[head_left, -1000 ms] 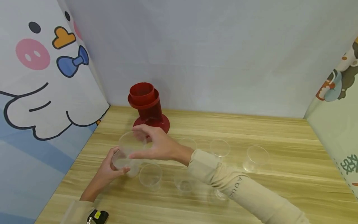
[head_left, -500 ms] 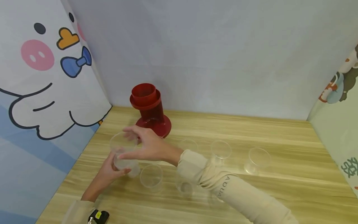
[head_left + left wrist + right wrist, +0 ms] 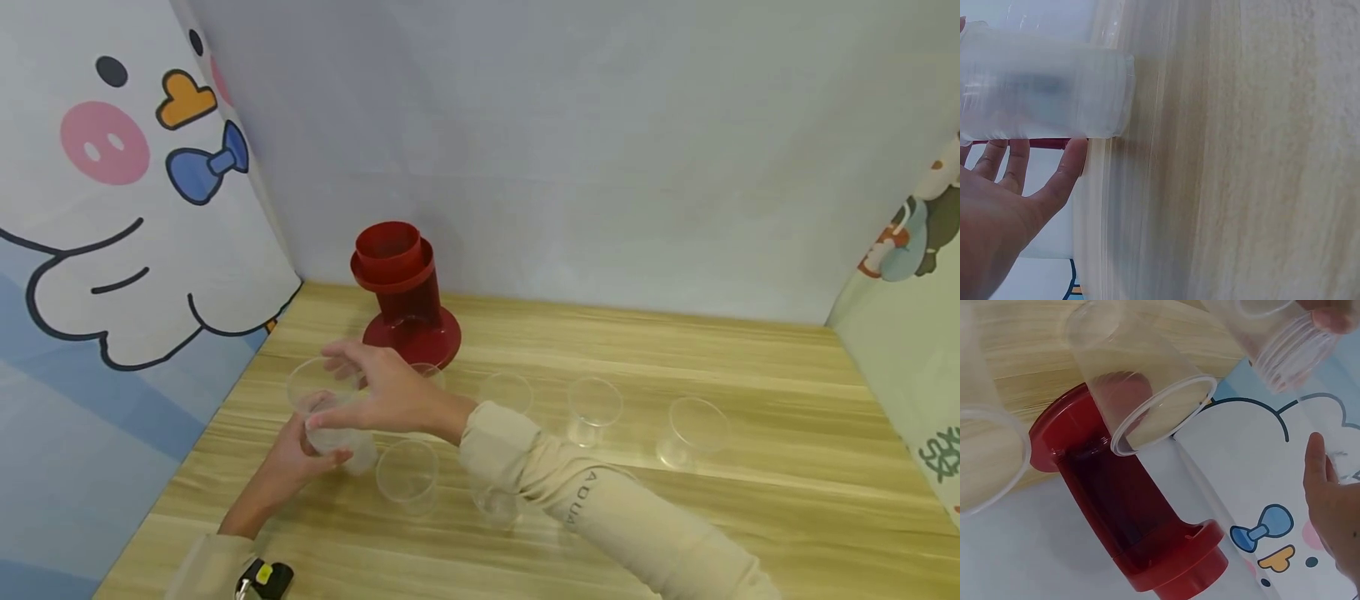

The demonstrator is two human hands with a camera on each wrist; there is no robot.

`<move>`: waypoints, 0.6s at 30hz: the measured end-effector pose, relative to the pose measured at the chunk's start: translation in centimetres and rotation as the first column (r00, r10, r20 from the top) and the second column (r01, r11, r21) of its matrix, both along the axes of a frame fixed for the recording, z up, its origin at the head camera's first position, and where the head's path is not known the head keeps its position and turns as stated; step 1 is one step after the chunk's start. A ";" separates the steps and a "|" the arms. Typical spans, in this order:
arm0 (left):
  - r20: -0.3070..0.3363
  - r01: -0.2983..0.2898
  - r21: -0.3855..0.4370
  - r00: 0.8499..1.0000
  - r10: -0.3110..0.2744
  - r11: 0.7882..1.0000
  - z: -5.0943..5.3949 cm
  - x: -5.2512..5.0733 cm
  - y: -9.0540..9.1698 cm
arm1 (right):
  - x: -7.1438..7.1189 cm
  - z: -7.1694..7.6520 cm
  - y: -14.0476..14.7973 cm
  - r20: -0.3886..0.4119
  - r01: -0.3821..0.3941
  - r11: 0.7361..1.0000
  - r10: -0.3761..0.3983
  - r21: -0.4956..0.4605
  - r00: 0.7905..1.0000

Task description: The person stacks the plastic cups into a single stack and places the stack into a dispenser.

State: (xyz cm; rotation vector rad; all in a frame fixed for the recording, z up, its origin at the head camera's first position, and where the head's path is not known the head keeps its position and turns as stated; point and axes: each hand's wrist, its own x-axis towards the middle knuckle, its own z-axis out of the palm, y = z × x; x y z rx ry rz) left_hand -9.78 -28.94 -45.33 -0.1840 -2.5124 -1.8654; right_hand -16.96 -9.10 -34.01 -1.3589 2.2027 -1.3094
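Note:
At the table's left side, my left hand (image 3: 288, 458) is curled round a stack of clear plastic cups (image 3: 352, 450); in the left wrist view the thumb and fingers lie along the frosted stack (image 3: 1047, 94). Above the stack, my right hand (image 3: 382, 387) holds the wide rim of a clear cup (image 3: 311, 379) between thumb and fingers. The right wrist view shows the right hand (image 3: 1335, 512) at the right edge, beside the nested rims of the stack (image 3: 1294, 353). Whether the upper cup's base sits inside the stack, I cannot tell.
A red cylindrical stand (image 3: 412, 308) with a round base stands behind the hands. Clear cups stand in two rows to the right, among them a front one (image 3: 407, 473), a back one (image 3: 595, 404) and the far right one (image 3: 693, 429). Printed cloth hangs at both sides.
My right hand has moved left with the cup, now over the stack in my left hand. A standing cup behind the right hand has come into view. The left hand has barely moved.

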 end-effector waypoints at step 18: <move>-0.053 0.075 0.075 0.996 -0.072 0.994 -0.1 -0.3 0.3 | -0.2 -2.2 -0.7 -0.024 0.054 0.962 -0.050 0.266 0.998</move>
